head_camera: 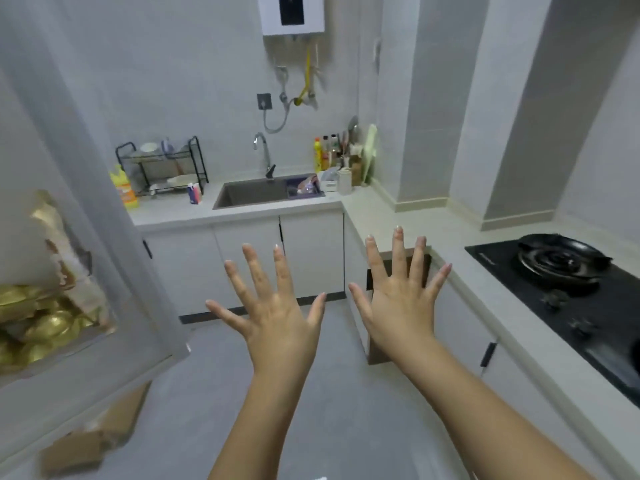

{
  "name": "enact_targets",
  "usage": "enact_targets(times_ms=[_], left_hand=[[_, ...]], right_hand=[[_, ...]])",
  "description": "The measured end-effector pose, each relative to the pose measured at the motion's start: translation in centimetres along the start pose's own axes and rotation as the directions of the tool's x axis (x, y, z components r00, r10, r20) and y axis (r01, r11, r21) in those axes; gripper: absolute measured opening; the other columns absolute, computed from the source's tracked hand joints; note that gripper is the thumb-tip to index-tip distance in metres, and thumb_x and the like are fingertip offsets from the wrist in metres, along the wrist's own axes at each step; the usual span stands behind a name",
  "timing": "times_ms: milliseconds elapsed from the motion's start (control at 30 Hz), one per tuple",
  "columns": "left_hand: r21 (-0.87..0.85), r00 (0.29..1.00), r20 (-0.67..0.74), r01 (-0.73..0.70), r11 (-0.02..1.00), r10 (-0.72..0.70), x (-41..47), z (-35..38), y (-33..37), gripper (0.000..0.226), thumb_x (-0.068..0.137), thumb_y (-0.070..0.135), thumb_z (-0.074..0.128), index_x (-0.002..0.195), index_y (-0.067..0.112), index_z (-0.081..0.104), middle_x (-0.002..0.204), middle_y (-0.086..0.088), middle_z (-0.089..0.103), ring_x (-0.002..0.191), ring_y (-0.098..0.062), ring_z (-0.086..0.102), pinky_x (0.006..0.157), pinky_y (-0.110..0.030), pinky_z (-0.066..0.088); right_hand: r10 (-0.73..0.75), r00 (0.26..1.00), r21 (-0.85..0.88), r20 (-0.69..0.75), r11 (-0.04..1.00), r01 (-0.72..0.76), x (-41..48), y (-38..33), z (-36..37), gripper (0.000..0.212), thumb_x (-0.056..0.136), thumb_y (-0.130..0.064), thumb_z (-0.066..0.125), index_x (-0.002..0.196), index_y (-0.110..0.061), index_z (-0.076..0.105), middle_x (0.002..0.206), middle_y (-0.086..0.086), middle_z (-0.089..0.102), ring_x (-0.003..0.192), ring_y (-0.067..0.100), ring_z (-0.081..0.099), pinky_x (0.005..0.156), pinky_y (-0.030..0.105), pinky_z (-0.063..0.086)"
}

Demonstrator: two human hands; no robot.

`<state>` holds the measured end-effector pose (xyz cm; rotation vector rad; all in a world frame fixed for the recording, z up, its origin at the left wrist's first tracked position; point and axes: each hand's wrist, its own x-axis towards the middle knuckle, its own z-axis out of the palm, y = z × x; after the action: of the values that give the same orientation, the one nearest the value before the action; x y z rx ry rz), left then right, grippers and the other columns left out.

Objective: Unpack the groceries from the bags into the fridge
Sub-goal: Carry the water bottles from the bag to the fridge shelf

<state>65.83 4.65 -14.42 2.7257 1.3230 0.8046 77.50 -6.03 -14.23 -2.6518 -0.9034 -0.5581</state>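
Both hands are held out in front of the body, palms down, over the grey floor (329,375). The left hand (277,313) has its fingers (254,268) spread wide and straight, touching nothing. The right hand (398,306) is spread the same way and also holds nothing.

The open fridge door (104,202) fills the left edge of the view. Gold-wrapped packs (38,323) are piled in its door shelf, with a pale packet (65,258) standing behind them. A brown paper bag (79,448) lies on the floor below the door, blurred. A second brown bag (385,255) stands against the cabinet under the table, partly hidden behind the right hand; what it contains cannot be made out.

The pale table (398,209) runs along the back wall and turns down the right side. The sink (249,195) and its tap (263,154) are set in the back run. A black dish rack (162,164) and a yellow bottle (123,188) stand near the table's left end. More bottles (325,154) crowd the back corner. A black hob (571,306) with a dark pan (564,251) on it sits along the table's right edge. A white water heater (292,13) hangs on the wall above the sink.
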Motion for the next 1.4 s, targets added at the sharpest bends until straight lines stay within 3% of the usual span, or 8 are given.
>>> enact_targets(times_ms=[200, 367, 500, 633, 933, 1133, 1267, 1400], left_hand=[[-0.137, 0.968, 0.146, -0.184, 0.973, 0.204, 3.3, 6.6, 10.1, 0.092, 0.089, 0.072, 0.034, 0.145, 0.037, -0.03, 0.148, -0.006, -0.048, 0.136, -0.037, -0.042, 0.102, -0.072, -0.017], [-0.238, 0.914, 0.222, -0.287, 0.928, 0.339, 5.6, 11.6, 17.9, 0.09, 0.09, 0.069, 0.035, 0.15, 0.034, -0.023, 0.155, -0.009, -0.036, 0.14, -0.037, -0.037, 0.105, -0.073, -0.012], [-0.335, 0.833, 0.24, -0.41, 0.848, 0.498, 5.3, 14.4, 23.6, 0.092, 0.09, 0.067, 0.041, 0.152, 0.033, -0.018, 0.159, -0.008, -0.03, 0.143, -0.035, -0.031, 0.108, -0.071, -0.011], [-0.426, 0.739, 0.209, -0.52, 0.74, 0.64, 3.3, 15.8, 29.3, 0.092, 0.092, 0.065, 0.039, 0.144, 0.035, -0.03, 0.159, -0.008, -0.028, 0.143, -0.033, -0.031, 0.11, -0.068, -0.011], [-0.589, 0.485, 0.102, -0.674, 0.446, 0.869, -5.8, 15.8, 40.5, 0.09, 0.091, 0.061, 0.049, 0.155, 0.031, -0.008, 0.162, -0.006, -0.018, 0.146, -0.031, -0.026, 0.112, -0.064, -0.01], [-0.659, 0.371, 0.041, -0.688, 0.304, 0.928, -14.0, 14.5, 48.0, 0.088, 0.089, 0.056, 0.056, 0.156, 0.029, 0.006, 0.164, -0.007, -0.008, 0.149, -0.031, -0.018, 0.112, -0.062, -0.009], [-0.689, 0.319, 0.028, -0.681, 0.249, 0.947, -20.7, 12.8, 53.1, 0.086, 0.087, 0.054, 0.061, 0.156, 0.027, 0.016, 0.164, -0.009, 0.001, 0.15, -0.033, -0.008, 0.112, -0.063, -0.006], [-0.689, 0.22, 0.029, -0.702, 0.179, 0.975, -27.2, 12.1, 56.7, 0.085, 0.088, 0.057, 0.056, 0.156, 0.028, 0.013, 0.165, -0.007, 0.0, 0.15, -0.032, -0.01, 0.113, -0.063, -0.007]], right_hand=[[0.211, 0.977, -0.129, 0.006, 0.969, -0.209, 3.0, 9.5, 1.4, 0.077, 0.095, -0.063, 0.025, 0.154, -0.033, -0.014, 0.161, 0.009, -0.024, 0.145, 0.039, -0.027, 0.109, 0.07, -0.009], [0.396, 0.918, -0.201, 0.021, 0.901, -0.384, 4.5, 17.6, 3.1, 0.075, 0.097, -0.062, 0.025, 0.153, -0.033, -0.017, 0.161, 0.008, -0.025, 0.145, 0.037, -0.026, 0.111, 0.069, -0.008], [0.543, 0.839, -0.266, 0.009, 0.81, -0.522, 3.7, 23.6, 3.4, 0.076, 0.097, -0.062, 0.024, 0.15, -0.033, -0.023, 0.161, 0.009, -0.024, 0.146, 0.038, -0.024, 0.111, 0.069, -0.005], [0.656, 0.754, -0.267, -0.024, 0.723, -0.637, 1.6, 28.5, 2.7, 0.075, 0.097, -0.062, 0.027, 0.153, -0.035, -0.016, 0.162, 0.007, -0.022, 0.145, 0.037, -0.026, 0.112, 0.068, -0.006], [0.827, 0.547, -0.335, -0.128, 0.483, -0.809, -7.6, 38.8, -1.5, 0.076, 0.095, -0.063, 0.028, 0.154, -0.036, -0.011, 0.163, 0.006, -0.016, 0.148, 0.036, -0.017, 0.113, 0.067, -0.002], [0.891, 0.427, -0.313, -0.151, 0.367, -0.876, -14.9, 46.6, -4.4, 0.076, 0.095, -0.065, 0.021, 0.139, -0.038, -0.035, 0.153, 0.002, -0.037, 0.145, 0.034, -0.029, 0.113, 0.065, -0.008], [0.919, 0.365, -0.293, -0.15, 0.312, -0.904, -20.2, 51.8, -7.5, 0.075, 0.096, -0.063, 0.024, 0.149, -0.038, -0.023, 0.159, 0.002, -0.029, 0.145, 0.033, -0.028, 0.114, 0.062, -0.007], [0.962, 0.228, -0.29, -0.151, 0.178, -0.94, -26.3, 56.8, -10.8, 0.075, 0.097, -0.06, 0.03, 0.154, -0.034, -0.012, 0.162, 0.005, -0.022, 0.148, 0.035, -0.019, 0.118, 0.059, 0.003]])
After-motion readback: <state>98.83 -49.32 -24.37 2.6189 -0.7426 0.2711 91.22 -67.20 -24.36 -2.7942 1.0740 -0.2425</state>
